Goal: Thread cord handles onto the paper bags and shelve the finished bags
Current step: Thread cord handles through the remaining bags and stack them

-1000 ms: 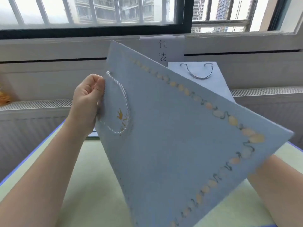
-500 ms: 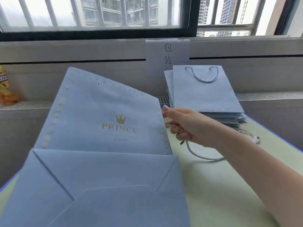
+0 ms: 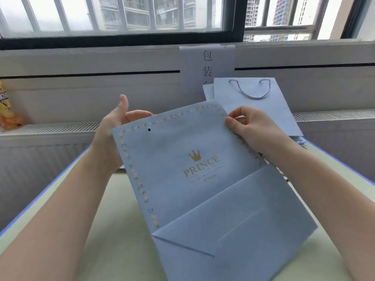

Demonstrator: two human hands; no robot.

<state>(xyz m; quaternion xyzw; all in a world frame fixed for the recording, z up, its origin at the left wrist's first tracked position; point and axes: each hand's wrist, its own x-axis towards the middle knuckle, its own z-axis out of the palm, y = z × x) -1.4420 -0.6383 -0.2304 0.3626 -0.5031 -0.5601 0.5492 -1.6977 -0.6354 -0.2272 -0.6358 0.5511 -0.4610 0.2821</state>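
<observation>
I see my right hand point(image 3: 251, 128) pinching the top right corner of the flat blue paper bag point(image 3: 182, 169), thumb on the front and the curled fingers behind the edge. My left hand point(image 3: 117, 126) is behind the top left part of the bag, with the thumb pointing up and the fingers loosely bent toward the top edge; I cannot tell if they really grip the paper or only touch it. The bag is lifted above the pale green table point(image 3: 113, 230) and tilted, its folded bottom nearest to me, and one punched hole point(image 3: 149, 129) shows near the top edge with no cord in it. Behind my right hand, a stack of finished bags point(image 3: 251, 106) with a cord handle point(image 3: 253, 92) leans at the wall, under a paper sign point(image 3: 207, 63). A yellow packet point(image 3: 7, 106) stands far left on the sill.
</observation>
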